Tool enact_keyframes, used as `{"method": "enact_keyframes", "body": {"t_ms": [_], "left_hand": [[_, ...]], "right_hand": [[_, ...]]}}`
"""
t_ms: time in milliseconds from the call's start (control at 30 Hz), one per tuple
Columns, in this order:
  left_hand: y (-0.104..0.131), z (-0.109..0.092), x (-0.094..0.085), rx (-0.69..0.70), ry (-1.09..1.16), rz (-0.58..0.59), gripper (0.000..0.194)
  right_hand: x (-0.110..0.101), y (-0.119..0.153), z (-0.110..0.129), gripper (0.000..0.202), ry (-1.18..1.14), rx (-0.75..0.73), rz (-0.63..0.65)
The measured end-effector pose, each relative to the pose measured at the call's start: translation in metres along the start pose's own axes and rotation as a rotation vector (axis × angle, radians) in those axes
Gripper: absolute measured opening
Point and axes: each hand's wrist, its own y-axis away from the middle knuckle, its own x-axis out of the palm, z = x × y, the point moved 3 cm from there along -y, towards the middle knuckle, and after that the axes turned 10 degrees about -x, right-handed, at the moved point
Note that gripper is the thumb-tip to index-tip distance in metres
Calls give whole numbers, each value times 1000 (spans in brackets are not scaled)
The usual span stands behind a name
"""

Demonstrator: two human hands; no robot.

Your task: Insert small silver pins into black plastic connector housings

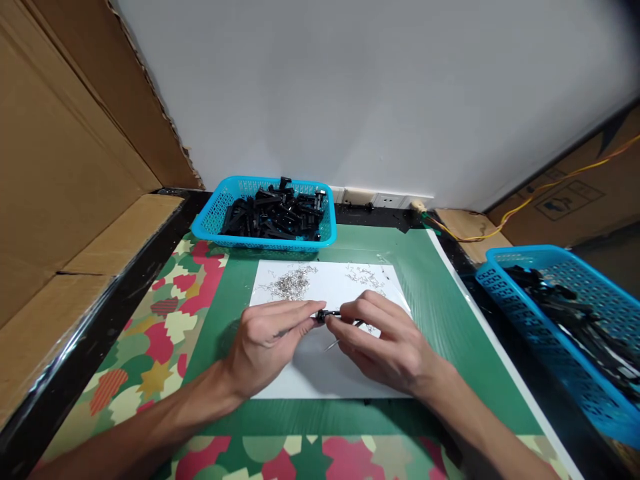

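Over the white sheet, my left hand pinches the left end of a small black plastic part between thumb and fingers. My right hand is closed at the part's other end, its fingertips against it. Out from under the right fingers pokes a thin metal tool; its grip is mostly hidden in that hand. Just beyond the hands lies a pile of tiny metal pieces, with a looser scatter of tiny metal pieces to its right.
A blue basket full of black plastic parts stands at the back left. Another blue basket with long black parts is at the right. Cardboard walls the left side. A yellow cable runs from the sockets.
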Motion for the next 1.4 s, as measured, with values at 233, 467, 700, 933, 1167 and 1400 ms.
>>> {"method": "enact_keyframes", "body": {"t_ms": [233, 467, 700, 933, 1167, 1400], "left_hand": [[-1, -2, 0, -3, -7, 2, 30], [-2, 2, 2, -108, -73, 21, 25], [-2, 3, 8, -49, -307, 68, 18], [0, -2, 12, 75, -388, 70, 14], [3, -1, 16, 136, -455, 113, 12], [1, -3, 17, 173, -488, 116, 15]], "right_hand": [[-1, 0, 0, 27, -8, -6, -14], [-12, -2, -10, 27, -175, 195, -103], [-4, -4, -18, 32, -523, 644, -208], [35, -3, -12, 39, -893, 876, -456], [52, -4, -9, 39, -948, 919, -537], [53, -10, -4, 36, -892, 862, -469]]}}
